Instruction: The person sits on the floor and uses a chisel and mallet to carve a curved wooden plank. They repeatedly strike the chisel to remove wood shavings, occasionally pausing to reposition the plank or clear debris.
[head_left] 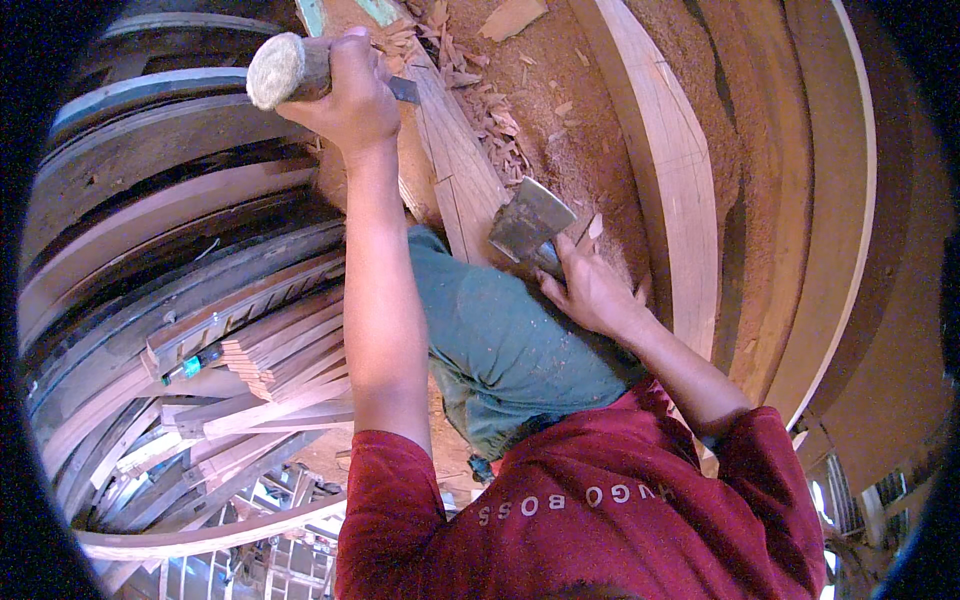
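My left hand [357,98], arm stretched far forward, is wrapped round the thick wooden handle of a chisel [277,72]. The handle's pale, frayed end points left, and a short dark blade shows on the other side of my fist, over a wooden beam [455,150]. Closer to my body, my right hand [598,288] grips a hatchet [530,220] by its handle. Its broad metal head is beside the beam's near part, apart from the chisel. Lines are marked across the beam's pale face.
Reddish wood chips [500,125] and sawdust [590,150] lie along the beam. A long curved plank [670,150] runs on the right. Stacked boards [180,205] and bundled strips [290,345] fill the left. My leg in green trousers [510,325] is beside the beam's near end.
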